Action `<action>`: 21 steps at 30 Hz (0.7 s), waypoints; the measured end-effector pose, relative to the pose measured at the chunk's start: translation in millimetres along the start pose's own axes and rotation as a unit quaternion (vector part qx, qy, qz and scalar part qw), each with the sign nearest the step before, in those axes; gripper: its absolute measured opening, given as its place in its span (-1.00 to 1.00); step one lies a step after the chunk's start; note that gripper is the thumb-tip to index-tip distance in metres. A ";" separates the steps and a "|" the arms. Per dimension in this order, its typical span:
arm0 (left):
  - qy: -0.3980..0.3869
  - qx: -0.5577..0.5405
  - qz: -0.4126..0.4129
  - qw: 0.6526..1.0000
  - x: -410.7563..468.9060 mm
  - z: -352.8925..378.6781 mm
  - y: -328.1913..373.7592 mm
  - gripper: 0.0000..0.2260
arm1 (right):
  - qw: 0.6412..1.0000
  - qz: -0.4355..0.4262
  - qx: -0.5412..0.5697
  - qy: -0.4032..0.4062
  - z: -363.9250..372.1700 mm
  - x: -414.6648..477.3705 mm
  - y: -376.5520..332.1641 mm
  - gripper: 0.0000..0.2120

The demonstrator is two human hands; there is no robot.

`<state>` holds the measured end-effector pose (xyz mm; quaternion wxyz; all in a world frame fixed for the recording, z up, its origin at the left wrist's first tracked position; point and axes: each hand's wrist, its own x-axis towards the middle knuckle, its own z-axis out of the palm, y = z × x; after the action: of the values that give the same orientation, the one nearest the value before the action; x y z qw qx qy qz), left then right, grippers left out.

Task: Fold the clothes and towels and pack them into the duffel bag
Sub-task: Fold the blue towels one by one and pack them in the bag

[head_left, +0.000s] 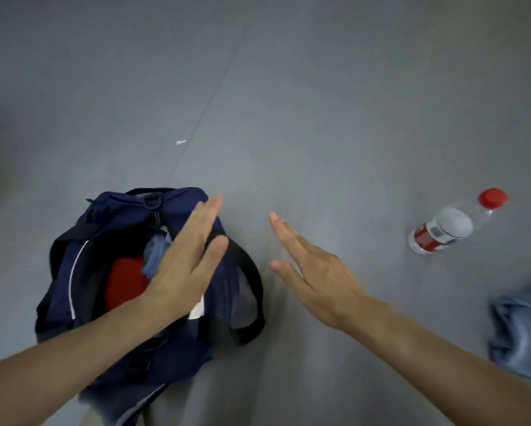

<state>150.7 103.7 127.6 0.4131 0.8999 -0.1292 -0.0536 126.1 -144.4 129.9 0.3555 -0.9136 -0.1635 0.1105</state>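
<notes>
On the grey floor [319, 103] at the left lies the navy duffel bag [82, 278], its top open, with a red garment [124, 281] and a pale blue cloth [156, 253] inside. The left hand [187, 265] hangs over it, fingers straight, holding nothing. The right hand [313, 272] is flat and empty beside the bag. Farther right lies a red-capped water bottle [451, 226], then light-blue denim [522, 327] at the edge.

Floor [334, 118] ahead open; bottle [451, 229], denim [522, 333] right.
</notes>
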 end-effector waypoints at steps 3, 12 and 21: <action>-0.142 0.032 0.029 0.989 21.1 48.8 50.1 -0.42 | 0.997 0.057 -0.033 0.026 -42.5 -45.3 43.1 -0.40; -0.279 0.097 0.101 0.950 41.2 247.6 165.0 -0.42 | 0.945 0.230 -0.008 0.231 -85.0 -207.1 168.9 -0.40; -0.395 0.131 0.077 0.906 33.8 453.4 207.4 -0.50 | 0.859 0.452 0.031 0.239 -32.4 -277.0 272.2 -0.41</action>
<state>52.0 -366.3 -11.0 0.2090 0.8381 -0.3570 -0.3555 -59.1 -457.7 -9.6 0.3228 -0.8740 0.3607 0.0422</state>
